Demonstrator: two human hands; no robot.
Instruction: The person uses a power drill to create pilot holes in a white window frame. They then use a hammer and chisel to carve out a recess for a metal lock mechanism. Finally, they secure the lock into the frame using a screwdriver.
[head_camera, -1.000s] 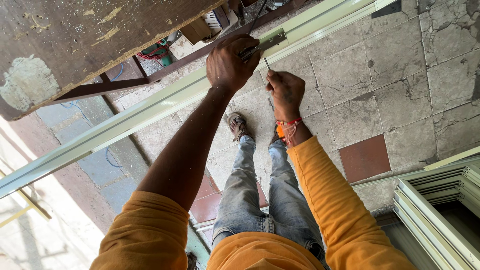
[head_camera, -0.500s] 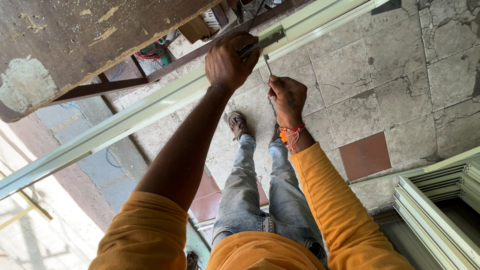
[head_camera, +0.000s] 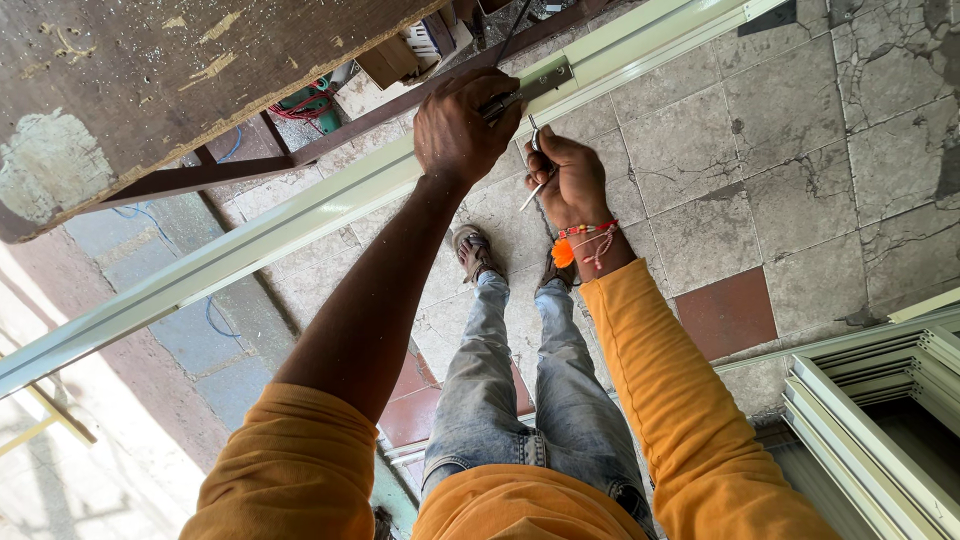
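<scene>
A long pale green metal profile (head_camera: 300, 225) runs diagonally from the lower left to the upper right. My left hand (head_camera: 462, 125) is closed over it, pressing a flat metal square (head_camera: 535, 85) against its edge. Just to the right, my right hand (head_camera: 572, 180) grips a thin pointed marking tool (head_camera: 534, 190) with its tip up at the square's edge. A red and orange thread bracelet is on my right wrist. Both sleeves are orange.
A worn wooden bench top (head_camera: 150, 90) on a dark metal frame (head_camera: 230, 175) fills the upper left. Stacked pale frame sections (head_camera: 880, 420) lie at the lower right. My jeans-clad legs and sandals stand on cracked grey and red floor tiles (head_camera: 800, 150).
Both hands have shifted slightly to the left and down along the profile in the view. Their grips are unchanged.
</scene>
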